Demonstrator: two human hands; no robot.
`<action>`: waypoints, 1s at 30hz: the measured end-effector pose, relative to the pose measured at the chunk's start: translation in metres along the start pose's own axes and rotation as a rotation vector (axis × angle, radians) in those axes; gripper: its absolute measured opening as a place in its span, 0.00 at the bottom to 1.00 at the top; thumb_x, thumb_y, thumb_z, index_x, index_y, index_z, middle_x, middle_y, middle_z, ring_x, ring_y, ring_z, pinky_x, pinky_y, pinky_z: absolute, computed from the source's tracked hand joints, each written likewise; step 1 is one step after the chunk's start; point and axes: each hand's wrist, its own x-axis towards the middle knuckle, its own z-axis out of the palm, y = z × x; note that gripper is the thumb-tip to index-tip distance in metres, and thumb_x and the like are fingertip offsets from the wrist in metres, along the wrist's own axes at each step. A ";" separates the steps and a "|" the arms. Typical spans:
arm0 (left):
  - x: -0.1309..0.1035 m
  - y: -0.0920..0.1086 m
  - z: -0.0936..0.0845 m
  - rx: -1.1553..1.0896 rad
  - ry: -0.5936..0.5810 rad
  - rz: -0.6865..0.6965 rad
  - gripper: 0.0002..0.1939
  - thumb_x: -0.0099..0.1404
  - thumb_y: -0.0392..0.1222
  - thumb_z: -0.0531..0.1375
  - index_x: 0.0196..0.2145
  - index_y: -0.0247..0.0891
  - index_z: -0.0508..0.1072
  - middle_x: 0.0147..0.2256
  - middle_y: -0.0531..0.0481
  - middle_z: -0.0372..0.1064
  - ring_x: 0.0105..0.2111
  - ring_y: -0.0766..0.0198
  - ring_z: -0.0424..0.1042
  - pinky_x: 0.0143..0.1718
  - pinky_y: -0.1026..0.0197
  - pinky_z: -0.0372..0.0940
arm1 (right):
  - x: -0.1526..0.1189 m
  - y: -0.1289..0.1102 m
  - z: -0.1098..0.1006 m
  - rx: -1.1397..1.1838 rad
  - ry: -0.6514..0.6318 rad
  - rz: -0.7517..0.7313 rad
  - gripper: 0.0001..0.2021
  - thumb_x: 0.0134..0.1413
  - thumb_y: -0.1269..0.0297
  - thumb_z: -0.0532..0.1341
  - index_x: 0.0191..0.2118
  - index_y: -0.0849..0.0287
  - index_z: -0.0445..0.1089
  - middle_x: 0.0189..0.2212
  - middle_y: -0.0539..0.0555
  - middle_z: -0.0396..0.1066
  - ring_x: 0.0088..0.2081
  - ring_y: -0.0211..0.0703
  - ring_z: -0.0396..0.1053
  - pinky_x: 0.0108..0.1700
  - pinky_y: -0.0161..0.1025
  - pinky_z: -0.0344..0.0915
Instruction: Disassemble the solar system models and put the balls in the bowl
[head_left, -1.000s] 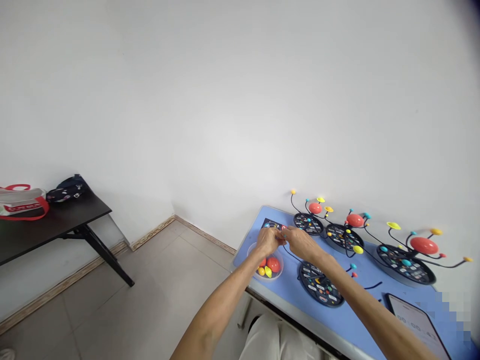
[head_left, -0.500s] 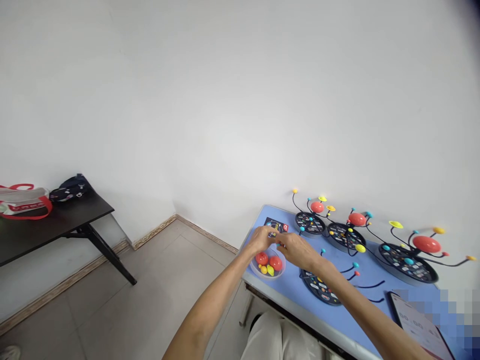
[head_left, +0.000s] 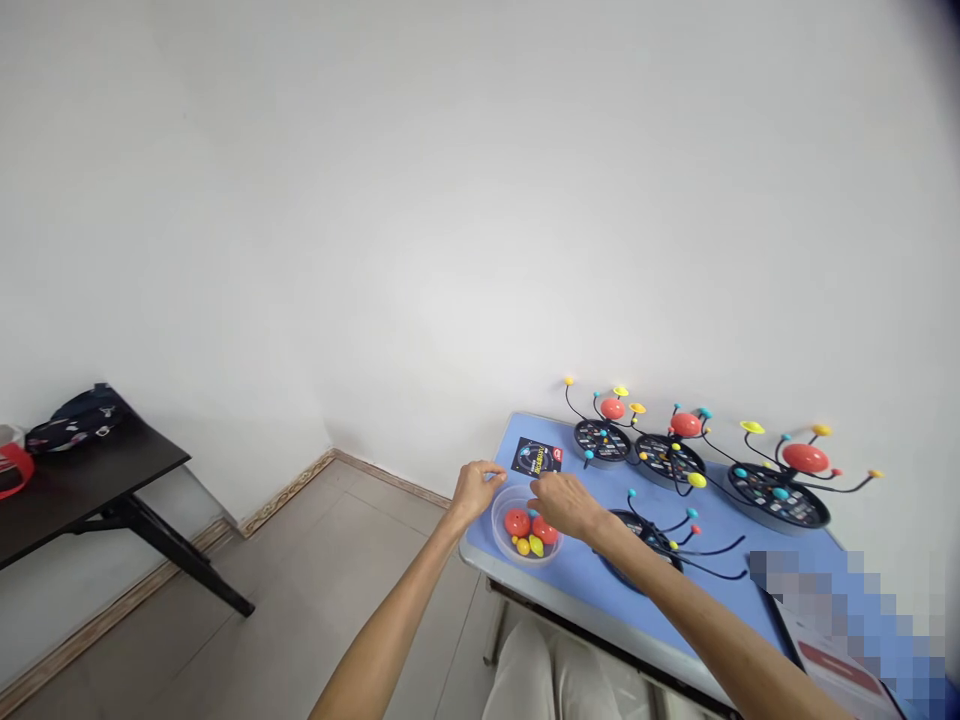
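A clear round bowl [head_left: 498, 530] at the left end of the blue table holds red, orange and yellow pieces and a bit of blue. My left hand [head_left: 478, 490] is at the bowl's upper left rim, thumb and fingers apart, with nothing seen in it. Over the bowl's right rim is my right hand [head_left: 564, 502], its fingers curled together; what they hold, if anything, is hidden. Partly behind my right forearm lies a round black base [head_left: 626, 575] with thin black arms, some tipped with blue, red and yellow balls. A dark printed card [head_left: 535, 457] lies behind the bowl.
Three planet models, at left [head_left: 602, 441], middle [head_left: 670, 460] and right [head_left: 778, 496], stand along the wall side of the blue table [head_left: 720, 625]. A tablet-like device [head_left: 832, 665] is at the right. A black table [head_left: 97, 480] with a dark bag [head_left: 75, 420] stands far left.
My hands, close together over the bowl before, have moved apart, the left one to the left. The card shows more fully. The camera view has shifted a little.
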 end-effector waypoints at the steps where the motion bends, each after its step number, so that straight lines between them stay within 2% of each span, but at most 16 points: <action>1: -0.001 0.001 0.000 -0.010 0.003 0.006 0.07 0.59 0.33 0.61 0.32 0.36 0.81 0.36 0.47 0.80 0.40 0.59 0.77 0.47 0.59 0.68 | -0.004 0.004 -0.004 0.009 0.011 0.006 0.12 0.64 0.64 0.56 0.40 0.64 0.76 0.40 0.65 0.77 0.43 0.52 0.75 0.39 0.39 0.61; 4: -0.007 0.008 0.004 -0.038 0.009 0.023 0.08 0.59 0.36 0.60 0.33 0.36 0.81 0.36 0.47 0.80 0.39 0.58 0.77 0.45 0.58 0.68 | -0.025 0.026 -0.019 0.071 0.084 0.031 0.13 0.64 0.64 0.54 0.36 0.60 0.75 0.39 0.60 0.77 0.41 0.48 0.74 0.37 0.37 0.60; 9: -0.021 0.037 0.019 -0.105 -0.057 0.077 0.10 0.61 0.40 0.59 0.34 0.36 0.81 0.35 0.48 0.80 0.37 0.60 0.77 0.40 0.61 0.68 | -0.073 0.095 -0.032 0.231 0.263 0.130 0.12 0.61 0.63 0.54 0.34 0.56 0.75 0.36 0.55 0.77 0.36 0.44 0.73 0.34 0.35 0.59; 13: -0.028 0.065 0.049 -0.153 -0.170 0.089 0.10 0.60 0.39 0.59 0.32 0.36 0.81 0.32 0.49 0.79 0.33 0.62 0.75 0.36 0.63 0.67 | -0.098 0.143 -0.028 0.273 0.311 0.213 0.12 0.59 0.62 0.54 0.29 0.54 0.73 0.30 0.52 0.76 0.31 0.43 0.71 0.31 0.35 0.58; 16: -0.030 0.080 0.079 -0.164 -0.253 0.010 0.10 0.60 0.38 0.59 0.35 0.35 0.80 0.33 0.49 0.79 0.31 0.63 0.75 0.34 0.64 0.67 | -0.110 0.161 -0.019 0.305 0.305 0.225 0.13 0.58 0.62 0.53 0.28 0.54 0.73 0.27 0.51 0.75 0.28 0.41 0.69 0.30 0.35 0.57; 19: -0.028 0.089 0.106 -0.154 -0.311 -0.096 0.11 0.61 0.36 0.59 0.39 0.33 0.79 0.33 0.48 0.78 0.25 0.66 0.73 0.28 0.65 0.66 | -0.114 0.167 -0.008 0.324 0.299 0.220 0.13 0.58 0.62 0.53 0.29 0.55 0.73 0.28 0.52 0.76 0.29 0.41 0.70 0.30 0.35 0.57; 22: -0.022 0.094 0.126 -0.138 -0.320 -0.162 0.13 0.62 0.34 0.58 0.43 0.30 0.78 0.28 0.48 0.76 0.20 0.68 0.70 0.24 0.66 0.63 | -0.108 0.164 -0.002 0.333 0.267 0.198 0.13 0.58 0.62 0.54 0.30 0.56 0.74 0.28 0.53 0.77 0.30 0.42 0.70 0.31 0.35 0.57; 26: -0.016 0.098 0.141 -0.154 -0.317 -0.248 0.16 0.62 0.32 0.59 0.47 0.28 0.76 0.25 0.50 0.74 0.16 0.69 0.67 0.20 0.67 0.59 | -0.090 0.148 -0.005 0.296 0.210 0.154 0.13 0.59 0.64 0.54 0.31 0.57 0.76 0.31 0.54 0.78 0.33 0.43 0.72 0.32 0.34 0.57; 30: -0.012 0.103 0.151 -0.218 -0.339 -0.316 0.13 0.63 0.31 0.58 0.45 0.28 0.76 0.25 0.52 0.73 0.14 0.72 0.65 0.16 0.69 0.55 | -0.072 0.131 -0.012 0.176 0.127 0.210 0.13 0.59 0.66 0.55 0.31 0.58 0.77 0.33 0.58 0.78 0.37 0.47 0.74 0.32 0.35 0.56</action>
